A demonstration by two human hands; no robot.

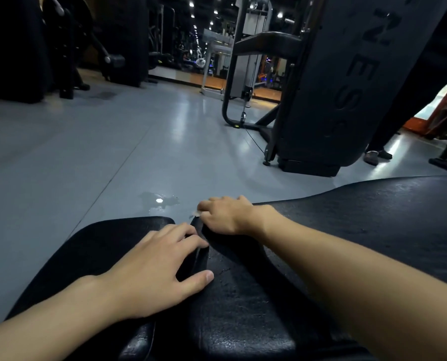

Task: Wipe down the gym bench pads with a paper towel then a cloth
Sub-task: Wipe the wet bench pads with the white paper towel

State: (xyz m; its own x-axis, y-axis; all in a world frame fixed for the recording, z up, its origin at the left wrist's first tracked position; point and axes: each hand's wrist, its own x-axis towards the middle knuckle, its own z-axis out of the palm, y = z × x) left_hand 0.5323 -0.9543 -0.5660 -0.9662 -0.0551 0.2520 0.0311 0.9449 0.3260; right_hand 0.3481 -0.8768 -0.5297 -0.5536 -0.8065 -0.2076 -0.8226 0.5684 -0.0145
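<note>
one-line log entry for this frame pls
phase: paper-towel wipe | left hand: flat on small pad, fingertips at its edge | right hand: grips paper towel at long pad corner | floor: wet patch

Both arms are bare skin up to the frame edge. The left hand [152, 272] has slim fingers and low knuckle ridges. Its thumbnail [209, 275] is cut short and rounded. The left forearm [60, 316] shows fine hairs near the wrist. The right hand [225, 217] appears smaller in view, with its knuckles in a row. The right forearm [347, 277] is long and smooth, and the wrist bone stands out.
</note>
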